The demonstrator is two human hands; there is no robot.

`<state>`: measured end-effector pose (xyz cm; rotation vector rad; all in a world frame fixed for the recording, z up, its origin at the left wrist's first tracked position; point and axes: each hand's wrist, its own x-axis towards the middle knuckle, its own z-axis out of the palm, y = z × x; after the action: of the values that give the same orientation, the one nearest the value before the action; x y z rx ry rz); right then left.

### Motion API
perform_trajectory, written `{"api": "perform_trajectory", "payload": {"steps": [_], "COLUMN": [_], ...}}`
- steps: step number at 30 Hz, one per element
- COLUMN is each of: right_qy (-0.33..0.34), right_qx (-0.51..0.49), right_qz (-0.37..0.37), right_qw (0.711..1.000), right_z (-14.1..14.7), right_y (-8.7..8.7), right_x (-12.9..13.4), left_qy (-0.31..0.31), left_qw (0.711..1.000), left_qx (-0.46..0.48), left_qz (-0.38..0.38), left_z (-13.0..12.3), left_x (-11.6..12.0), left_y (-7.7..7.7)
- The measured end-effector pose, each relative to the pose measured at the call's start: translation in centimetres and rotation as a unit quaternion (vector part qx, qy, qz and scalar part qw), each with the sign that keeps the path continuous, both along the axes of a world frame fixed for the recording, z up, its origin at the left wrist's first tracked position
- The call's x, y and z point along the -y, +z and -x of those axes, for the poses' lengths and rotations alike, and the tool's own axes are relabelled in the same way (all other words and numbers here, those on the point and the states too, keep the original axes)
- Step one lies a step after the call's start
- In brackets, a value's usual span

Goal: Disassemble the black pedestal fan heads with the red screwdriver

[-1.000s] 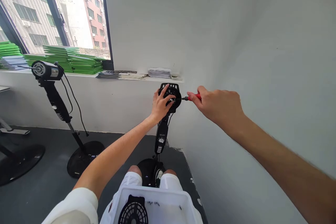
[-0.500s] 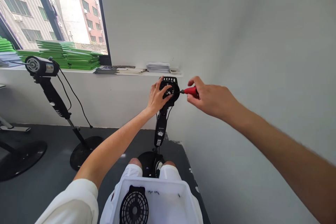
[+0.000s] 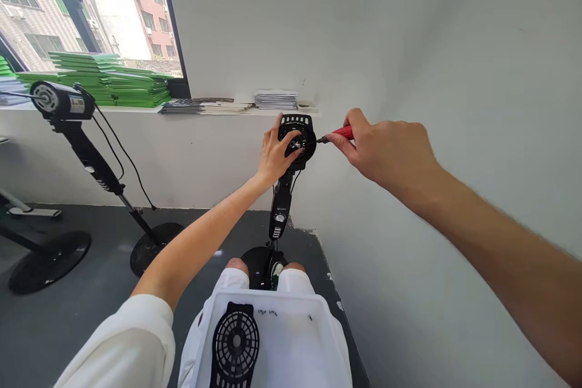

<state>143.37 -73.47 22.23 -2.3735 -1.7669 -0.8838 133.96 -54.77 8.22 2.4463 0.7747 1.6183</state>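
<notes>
A black fan motor housing (image 3: 308, 157) tops a black stand (image 3: 280, 206) near the wall. My left hand (image 3: 276, 154) rests on the housing's left side, thumb and fingers spread over its front. From the right, my right hand (image 3: 382, 142) grips a red-handled screwdriver (image 3: 342, 133), its shaft pointing left at the housing; the tip is too small to make out. On my lap lies a white tray (image 3: 291, 351), with a round black grille cover (image 3: 236, 342) at its left and several small dark screws (image 3: 267, 313) near its far edge.
A second fan stand (image 3: 93, 157) with a bare motor leans at the left, its cable hanging. Another round base (image 3: 50, 262) is on the floor further left. Green folders (image 3: 136, 86) and papers (image 3: 275, 99) lie on the window sill. A wall runs along the right.
The view has tilted down slightly, so most things appear higher. My right hand has turned on the screwdriver, with its fingers closed more tightly round the handle. My left hand remains on the housing.
</notes>
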Motion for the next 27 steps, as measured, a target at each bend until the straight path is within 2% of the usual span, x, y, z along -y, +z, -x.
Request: {"api": "perform_trajectory", "payload": {"steps": [2, 5, 7, 12, 14, 18, 23, 27], "right_qy": [-0.016, 0.035, 0.045, -0.031, -0.022, 0.03, -0.045, -0.045], "right_qx": [0.02, -0.023, -0.026, 0.056, 0.03, -0.044, 0.059, 0.082], "right_qz": [-0.013, 0.047, 0.076, 0.02, 0.024, 0.075, 0.041, 0.023], "right_qw": [1.0, 0.998, 0.996, 0.998, 0.999, 0.996, 0.996, 0.995], "right_z": [0.0, -0.1, 0.1, 0.9, 0.7, 0.2, 1.5, 1.8], "right_y": [0.0, 0.3, 0.4, 0.4, 0.6, 0.8, 0.2, -0.3], "right_x": [0.0, 0.0, 0.1, 0.5, 0.5, 0.4, 0.9, 1.2], "left_qy": [-0.001, 0.003, 0.006, 0.006, 0.008, 0.014, 0.025, 0.039], "left_qw": [1.0, 1.0, 1.0, 1.0, 1.0, 1.0, 1.0, 0.999], "left_qx": [0.0, -0.002, -0.003, -0.001, 0.002, 0.002, -0.014, -0.026], "left_qz": [0.002, 0.006, 0.01, 0.011, 0.009, 0.008, 0.002, 0.003], "left_z": [-0.1, -0.2, -0.2, -0.1, 0.0, 0.0, -0.2, -0.1], "left_x": [0.0, 0.0, 0.1, 0.4, 0.5, 0.4, 0.5, 0.7], "left_y": [0.0, 0.1, 0.1, 0.2, 0.3, 0.3, 0.3, 0.4]}}
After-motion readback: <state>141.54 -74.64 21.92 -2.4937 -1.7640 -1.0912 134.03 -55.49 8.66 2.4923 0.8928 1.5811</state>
